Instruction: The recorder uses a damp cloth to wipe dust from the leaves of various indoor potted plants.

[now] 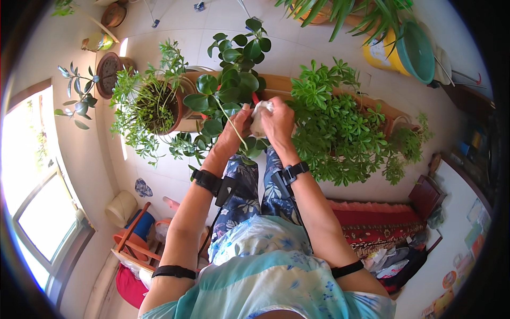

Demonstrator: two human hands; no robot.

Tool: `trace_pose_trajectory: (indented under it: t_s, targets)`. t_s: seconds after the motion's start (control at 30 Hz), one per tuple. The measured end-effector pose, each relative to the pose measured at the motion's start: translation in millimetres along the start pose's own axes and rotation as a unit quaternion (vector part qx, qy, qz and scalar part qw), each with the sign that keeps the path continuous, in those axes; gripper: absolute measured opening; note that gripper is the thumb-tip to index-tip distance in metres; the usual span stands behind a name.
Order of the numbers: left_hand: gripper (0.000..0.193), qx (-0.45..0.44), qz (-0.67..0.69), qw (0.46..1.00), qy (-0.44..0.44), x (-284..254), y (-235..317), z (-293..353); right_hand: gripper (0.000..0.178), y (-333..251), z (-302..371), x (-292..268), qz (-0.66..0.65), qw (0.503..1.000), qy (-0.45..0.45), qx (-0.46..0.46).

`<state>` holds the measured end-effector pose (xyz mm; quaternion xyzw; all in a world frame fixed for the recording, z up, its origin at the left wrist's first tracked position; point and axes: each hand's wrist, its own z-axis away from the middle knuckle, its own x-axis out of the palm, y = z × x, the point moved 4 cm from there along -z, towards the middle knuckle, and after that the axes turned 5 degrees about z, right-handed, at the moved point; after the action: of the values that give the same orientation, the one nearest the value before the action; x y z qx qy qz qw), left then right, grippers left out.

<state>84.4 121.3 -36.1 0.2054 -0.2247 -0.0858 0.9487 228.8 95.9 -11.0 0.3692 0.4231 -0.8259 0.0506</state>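
My right hand (279, 118) is closed around a crumpled white cloth (258, 121), just in front of the broad-leaved potted plant (229, 87). Close on its left, my left hand (240, 126) has its fingers bent and the thumb up, touching or almost touching the cloth. Whatever its fingers pinch is hidden. Round dark-green leaves surround both hands, and one long pale stem (232, 123) crosses over the left hand. A bit of a red pot or rim (255, 99) shows behind the cloth.
A wooden plank (279, 82) carries the plants. Bushy potted plants stand left (159, 106) and right (340, 119). Farther back right are a yellow bucket (383, 53) and a teal basin (417, 53). A red-covered seat (372, 223) lies near right; a wooden stool (133, 234) stands near left.
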Motion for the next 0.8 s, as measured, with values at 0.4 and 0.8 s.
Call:
trace_pose_trajectory:
  t_s: [0.4,0.8]
  targets:
    - [0.064,0.241,-0.033,0.958,0.153,10.1,42.6,8.6,0.028,-24.1,-31.6,-24.5,-0.210,0.972,0.094,-0.038]
    - [0.033,0.126,0.196,0.966,0.110,-19.4,27.1,-46.1,0.045,-47.9,-41.9,-6.7,-0.156,0.976,0.036,-0.145]
